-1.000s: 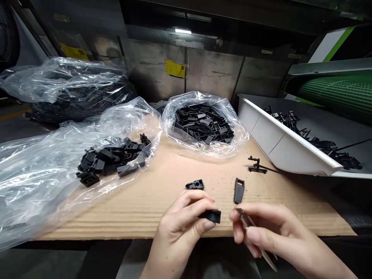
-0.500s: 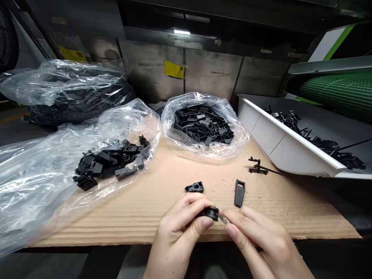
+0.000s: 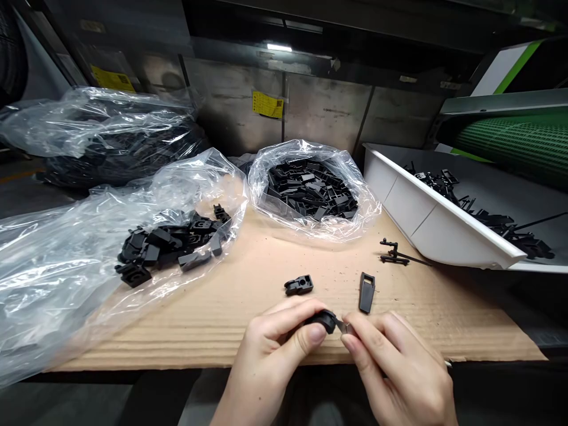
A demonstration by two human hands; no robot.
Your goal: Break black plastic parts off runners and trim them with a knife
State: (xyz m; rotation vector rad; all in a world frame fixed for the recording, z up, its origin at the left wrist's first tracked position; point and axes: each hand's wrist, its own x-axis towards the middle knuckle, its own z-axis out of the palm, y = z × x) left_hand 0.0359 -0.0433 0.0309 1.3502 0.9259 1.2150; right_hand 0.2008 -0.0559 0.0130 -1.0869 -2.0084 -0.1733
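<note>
My left hand [image 3: 277,343] pinches a small black plastic part [image 3: 323,320] with a rounded end between thumb and fingers. A thin metal blade [image 3: 344,327], apparently of a craft knife, is gripped in my right hand [image 3: 394,361]; its tip meets the part's right edge. Most of the handle is hidden in the palm. Just beyond my left hand lies another black part [image 3: 299,285] with a round hole. A flat tapered black piece [image 3: 366,293] with a rectangular opening rests beyond my right fingers.
Cardboard [image 3: 199,331] covers the work surface. Loose black parts [image 3: 168,242] lie on a clear plastic bag [image 3: 89,254] at left. An open bag of black pieces [image 3: 310,189] stands at the back. A black sprue [image 3: 394,253] lies beside the white tray [image 3: 444,231].
The black part has turned slightly in my left hand. My right hand has shifted and rolled a little, so more of the metal blade shows.
</note>
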